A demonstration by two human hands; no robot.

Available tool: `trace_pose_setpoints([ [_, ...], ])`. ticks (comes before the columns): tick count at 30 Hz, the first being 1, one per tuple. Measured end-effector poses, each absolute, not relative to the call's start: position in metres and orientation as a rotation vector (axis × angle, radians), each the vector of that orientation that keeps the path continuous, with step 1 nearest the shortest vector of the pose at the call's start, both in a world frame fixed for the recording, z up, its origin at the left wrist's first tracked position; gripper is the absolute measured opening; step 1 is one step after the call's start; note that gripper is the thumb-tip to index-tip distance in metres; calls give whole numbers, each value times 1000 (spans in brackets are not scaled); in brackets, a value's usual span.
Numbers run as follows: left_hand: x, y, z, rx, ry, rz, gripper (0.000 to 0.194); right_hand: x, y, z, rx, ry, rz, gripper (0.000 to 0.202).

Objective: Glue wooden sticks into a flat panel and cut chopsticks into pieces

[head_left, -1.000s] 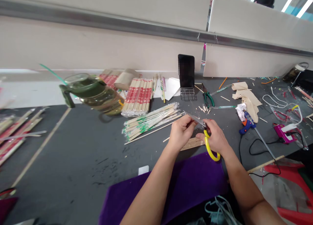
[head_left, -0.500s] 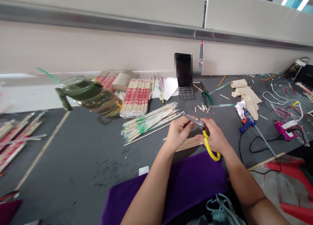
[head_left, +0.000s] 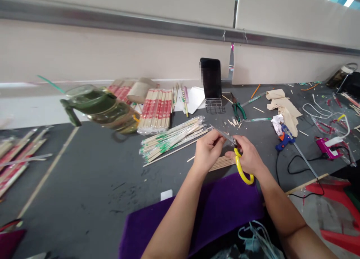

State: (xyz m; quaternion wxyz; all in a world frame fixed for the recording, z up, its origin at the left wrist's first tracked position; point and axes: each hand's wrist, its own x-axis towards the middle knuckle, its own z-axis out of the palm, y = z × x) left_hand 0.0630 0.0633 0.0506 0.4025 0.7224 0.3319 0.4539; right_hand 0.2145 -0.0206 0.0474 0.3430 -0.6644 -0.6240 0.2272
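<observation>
My right hand (head_left: 249,156) is closed around a pair of scissors (head_left: 244,172) with yellow handles. The blades reach up and left, over the fingertips of my left hand (head_left: 208,149). Those fingers are pinched together beside the blades; what they hold is too small and hidden to make out. Under both hands lies a flat row of thin wooden sticks (head_left: 222,163), partly covered. Just left of my left hand, plastic-wrapped chopsticks (head_left: 173,139) with green print are heaped on the dark table (head_left: 92,187).
A green-lidded jug (head_left: 112,111) stands beside red-wrapped chopstick packs (head_left: 156,109). Behind my hands are a phone (head_left: 211,79) on a wire stand and green-handled pliers (head_left: 237,109). At right lie a blue glue gun (head_left: 285,139), brown paper (head_left: 287,113) and a pink power strip (head_left: 327,148) with cables.
My left hand has shifted slightly right, and more of the scissor blades shows above its fingers. My right hand keeps its hold on the scissors. The view has moved a little.
</observation>
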Motion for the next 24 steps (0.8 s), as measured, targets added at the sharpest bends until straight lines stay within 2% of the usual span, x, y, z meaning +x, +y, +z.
trace_pose_setpoints([
  [11, 60, 65, 52, 1815, 763, 1097, 17, 217, -22, 44, -1679, -1666, 563, 70],
  [16, 59, 65, 53, 1834, 749, 1088, 17, 216, -22, 44, -1682, -1679, 547, 66],
  [24, 58, 65, 54, 1758, 728, 1045, 17, 217, -21, 43, -1659, -1707, 484, 47],
])
